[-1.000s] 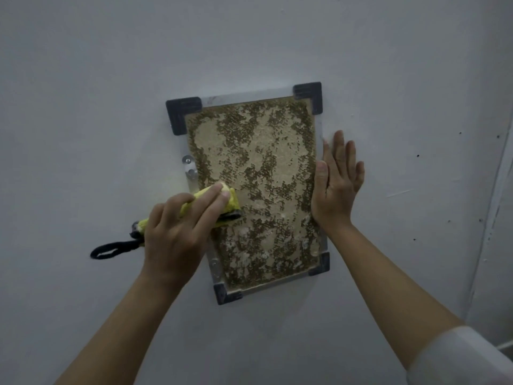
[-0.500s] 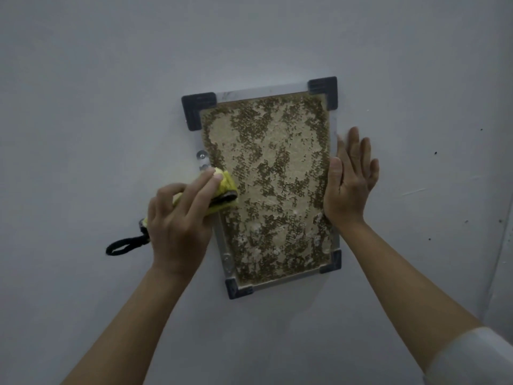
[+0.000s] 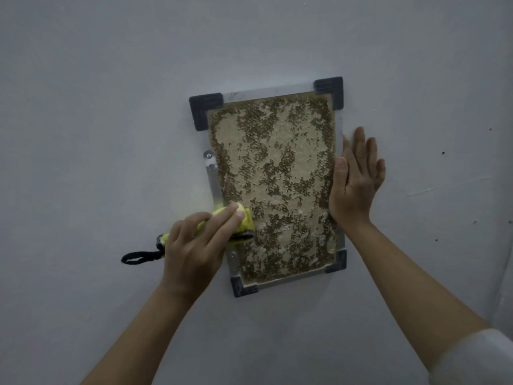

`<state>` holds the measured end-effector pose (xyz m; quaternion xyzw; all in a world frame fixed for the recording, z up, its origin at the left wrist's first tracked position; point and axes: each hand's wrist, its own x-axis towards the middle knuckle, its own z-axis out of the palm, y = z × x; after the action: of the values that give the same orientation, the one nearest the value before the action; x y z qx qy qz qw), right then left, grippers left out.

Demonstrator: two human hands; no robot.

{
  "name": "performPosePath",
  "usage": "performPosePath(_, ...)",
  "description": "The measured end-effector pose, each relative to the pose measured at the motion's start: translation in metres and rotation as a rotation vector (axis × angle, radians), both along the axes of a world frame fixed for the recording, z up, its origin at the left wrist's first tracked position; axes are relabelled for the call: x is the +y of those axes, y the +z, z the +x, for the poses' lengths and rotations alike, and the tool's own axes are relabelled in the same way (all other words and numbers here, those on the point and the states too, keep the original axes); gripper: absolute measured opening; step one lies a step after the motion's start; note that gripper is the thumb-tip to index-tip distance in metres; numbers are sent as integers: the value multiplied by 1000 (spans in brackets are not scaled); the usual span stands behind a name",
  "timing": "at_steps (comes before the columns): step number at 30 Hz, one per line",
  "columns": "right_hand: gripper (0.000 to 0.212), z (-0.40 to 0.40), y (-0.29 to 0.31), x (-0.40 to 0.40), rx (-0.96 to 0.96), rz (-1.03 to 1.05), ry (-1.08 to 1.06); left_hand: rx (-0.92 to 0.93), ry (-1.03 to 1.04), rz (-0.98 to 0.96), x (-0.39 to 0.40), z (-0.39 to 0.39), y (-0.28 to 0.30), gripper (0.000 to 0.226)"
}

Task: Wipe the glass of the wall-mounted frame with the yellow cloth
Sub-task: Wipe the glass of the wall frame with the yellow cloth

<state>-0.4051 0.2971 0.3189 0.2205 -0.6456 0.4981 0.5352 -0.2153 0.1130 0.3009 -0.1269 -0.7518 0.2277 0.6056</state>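
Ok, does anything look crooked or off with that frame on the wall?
Yes. The frame looks tilted, its top edge rising toward the right, though the wide lens may add to that. The left hand presses the yellow cloth at its lower left; the right hand lies flat against its right edge.

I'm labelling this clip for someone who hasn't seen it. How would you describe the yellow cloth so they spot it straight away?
Find the frame with dark corner caps on the grey wall, its mottled brown panel behind glass. At its lower left edge the left hand presses the cloth against the glass. It is the only bright yellow thing, with a black loop trailing out to the left.
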Motion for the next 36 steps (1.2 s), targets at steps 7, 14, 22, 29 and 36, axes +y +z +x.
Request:
performPosePath(7, 39, -1, 0, -2, -2, -3, -8, 44, 11, 119, 6, -12, 20, 42)
performPosePath(14, 39, 0, 1, -1, -6, -1, -12, -121, 48, -90, -2, 0, -12, 33)
performPosePath(22, 38, 1, 1, 0, -2, -10, -18, 48, -15, 140, 6, -5, 7, 41)
performPosePath(29, 38, 0, 1, -2, -6, -9, -15, -22, 41, -15, 7, -12, -6, 32)
performPosePath(36, 38, 1, 1, -1, -6, -3, -9, -91, 8, -55, -1, -2, -23, 31)
